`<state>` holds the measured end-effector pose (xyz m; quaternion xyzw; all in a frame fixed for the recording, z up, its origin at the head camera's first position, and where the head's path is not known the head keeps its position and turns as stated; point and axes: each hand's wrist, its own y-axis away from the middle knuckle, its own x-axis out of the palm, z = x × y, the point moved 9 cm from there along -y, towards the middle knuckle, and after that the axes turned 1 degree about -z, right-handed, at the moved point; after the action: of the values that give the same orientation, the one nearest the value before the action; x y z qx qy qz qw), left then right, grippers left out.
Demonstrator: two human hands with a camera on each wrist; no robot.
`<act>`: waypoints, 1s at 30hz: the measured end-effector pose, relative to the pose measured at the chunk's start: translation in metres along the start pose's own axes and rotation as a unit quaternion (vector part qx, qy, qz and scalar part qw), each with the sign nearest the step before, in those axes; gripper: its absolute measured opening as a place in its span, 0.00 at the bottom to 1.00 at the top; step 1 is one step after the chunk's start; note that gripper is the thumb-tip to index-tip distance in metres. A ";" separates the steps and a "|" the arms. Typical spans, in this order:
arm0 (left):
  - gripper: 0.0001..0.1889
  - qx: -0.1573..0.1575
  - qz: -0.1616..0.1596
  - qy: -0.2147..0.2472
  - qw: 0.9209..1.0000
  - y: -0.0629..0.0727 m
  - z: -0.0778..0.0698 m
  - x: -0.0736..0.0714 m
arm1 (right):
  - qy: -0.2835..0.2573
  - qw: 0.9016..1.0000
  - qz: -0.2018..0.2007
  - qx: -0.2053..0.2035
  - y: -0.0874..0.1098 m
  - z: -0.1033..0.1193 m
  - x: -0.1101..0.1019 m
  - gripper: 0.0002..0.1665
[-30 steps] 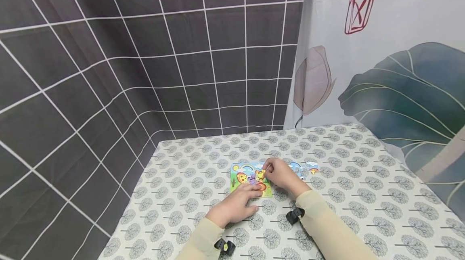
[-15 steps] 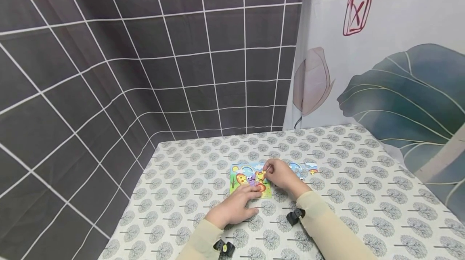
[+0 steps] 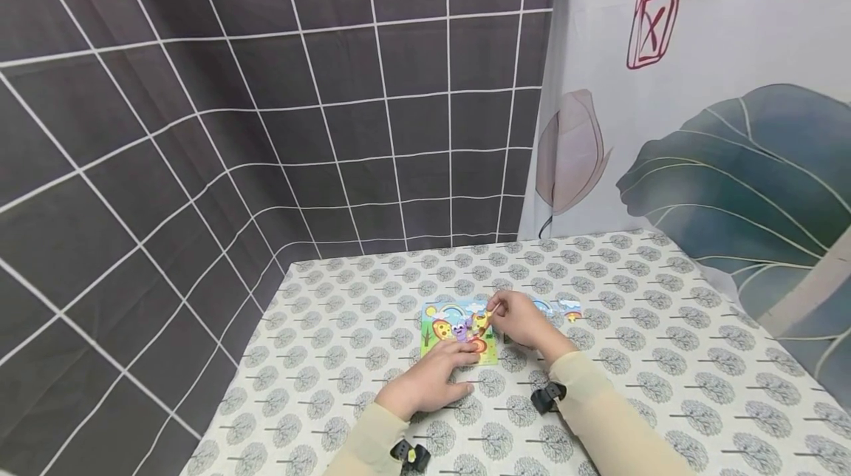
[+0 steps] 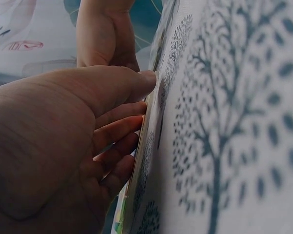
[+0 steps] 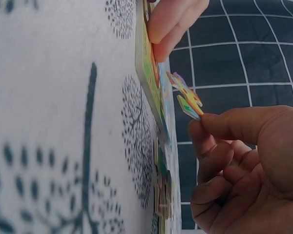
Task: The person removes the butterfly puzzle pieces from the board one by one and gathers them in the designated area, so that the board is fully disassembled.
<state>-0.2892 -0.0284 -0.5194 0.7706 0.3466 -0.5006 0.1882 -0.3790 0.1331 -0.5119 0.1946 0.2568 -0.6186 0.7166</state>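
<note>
A colourful cartoon jigsaw puzzle [image 3: 428,322] with a sun, rainbow and purple character lies flat on the table. My left hand [image 3: 431,375] rests on its lower part, fingers fairly straight and thumb apart, covering the lower left corner. Between thumb and index finger, my right hand [image 3: 521,319] pinches a puzzle piece [image 5: 188,96] over the puzzle's right side. That yellow, green and purple piece is held tilted above the board in the right wrist view. The remaining right fingers [image 5: 212,187] are curled in toward the palm.
Loose puzzle pieces [image 3: 570,310] with sky and rainbow parts lie just right of the puzzle, partly behind my right hand. A tree-print cloth [image 3: 346,380] covers the table. A dark checked curtain [image 3: 346,128] stands behind it.
My right hand has shifted slightly to the right, and the puzzle piece it pinches now tilts up from the board. My left hand stays in place.
</note>
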 end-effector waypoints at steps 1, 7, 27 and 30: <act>0.30 -0.002 0.000 0.001 1.000 0.000 0.000 0.000 | 0.000 1.000 0.001 0.000 0.000 -0.001 -0.001 0.09; 0.30 -0.006 0.002 0.010 1.000 0.000 0.001 0.002 | 0.000 1.000 0.009 0.001 0.004 -0.006 -0.009 0.07; 0.30 0.010 0.001 -0.003 1.000 0.001 0.000 0.001 | -0.016 1.000 -0.019 -0.010 0.036 -0.027 -0.056 0.09; 0.30 0.010 0.001 -0.004 1.000 0.002 0.001 0.001 | -0.023 1.000 -0.021 0.004 0.039 -0.033 -0.063 0.09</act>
<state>-0.2885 -0.0298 -0.5211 0.7708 0.3399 -0.5070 0.1823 -0.3513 0.2083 -0.5015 0.1778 0.2423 -0.6386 0.7084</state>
